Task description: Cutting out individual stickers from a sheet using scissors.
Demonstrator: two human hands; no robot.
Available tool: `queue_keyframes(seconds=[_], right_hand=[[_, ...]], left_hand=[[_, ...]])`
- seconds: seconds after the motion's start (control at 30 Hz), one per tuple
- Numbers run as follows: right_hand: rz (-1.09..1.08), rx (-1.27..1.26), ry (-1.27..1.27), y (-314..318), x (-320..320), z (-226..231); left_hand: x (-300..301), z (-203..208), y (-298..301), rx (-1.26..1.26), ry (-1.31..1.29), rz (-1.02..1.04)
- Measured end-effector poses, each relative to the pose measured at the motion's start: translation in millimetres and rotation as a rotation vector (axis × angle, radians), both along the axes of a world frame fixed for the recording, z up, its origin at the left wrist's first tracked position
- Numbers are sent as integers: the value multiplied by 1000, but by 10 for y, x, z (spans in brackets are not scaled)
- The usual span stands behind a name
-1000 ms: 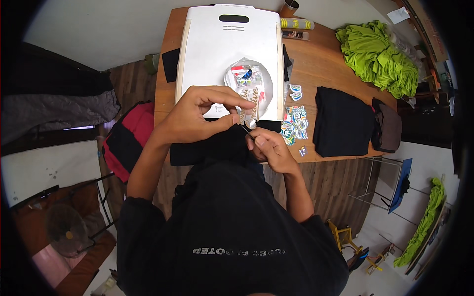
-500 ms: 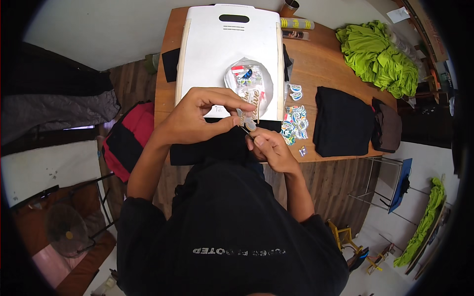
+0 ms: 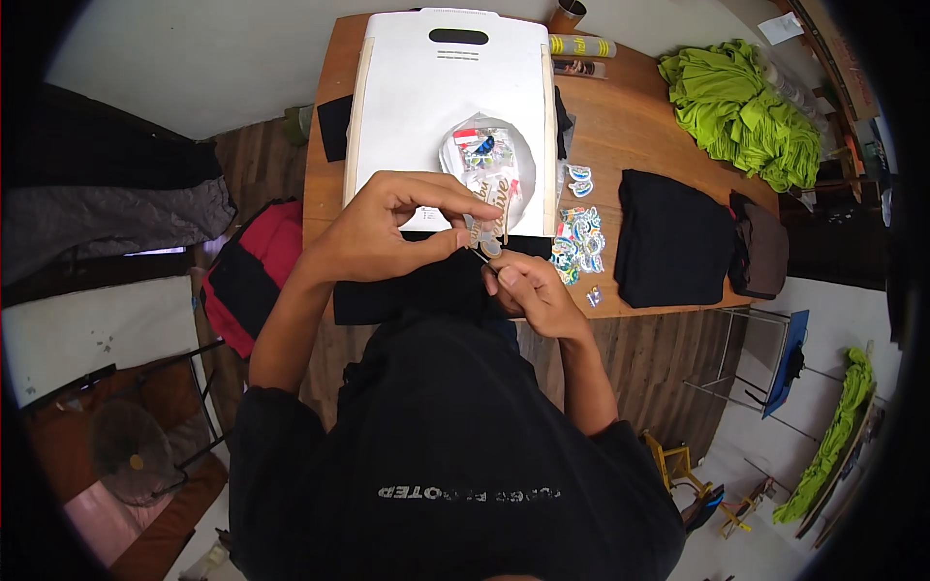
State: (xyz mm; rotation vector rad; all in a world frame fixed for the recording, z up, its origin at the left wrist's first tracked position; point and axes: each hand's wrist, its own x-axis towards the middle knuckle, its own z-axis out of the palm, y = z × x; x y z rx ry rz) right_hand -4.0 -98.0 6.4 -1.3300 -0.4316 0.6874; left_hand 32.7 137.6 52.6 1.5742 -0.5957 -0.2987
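Between the thumb and fingers of my left hand [image 3: 387, 228] is a small cut-out decal [image 3: 488, 234], grey and clear with gold-brown lettering. A thin pointed tool [image 3: 480, 256] is pinched in my right hand [image 3: 535, 293], its tip against the decal's lower edge. Whether it is a pick or tweezers cannot be made out. Just beyond my hands, a round whitish dish [image 3: 524, 198] with colourful stickers [image 3: 484, 145] in it rests on a large white board [image 3: 407, 107] with a slot cut near its far end. Black cloth [image 3: 407, 290] lies under my hands.
Several loose stickers [image 3: 581, 242] lie right of the board on the wooden table [image 3: 620, 126]. Farther right are folded black cloth [image 3: 673, 240], a brown folded cloth [image 3: 759, 247] and a lime-green fabric heap [image 3: 741, 116]. Rolls [image 3: 581, 46] and a brown cup [image 3: 568, 14] stand at the back.
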Motion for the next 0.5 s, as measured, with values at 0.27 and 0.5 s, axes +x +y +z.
queue_keyframes(seconds=[0.27, 0.5], right_hand=[[-22, -14, -68, 19, 10, -21], [11, -40, -66, -2, 42, -4]], left_hand=[[13, -2, 11, 9, 7, -29], [17, -4, 16, 28, 15, -44]])
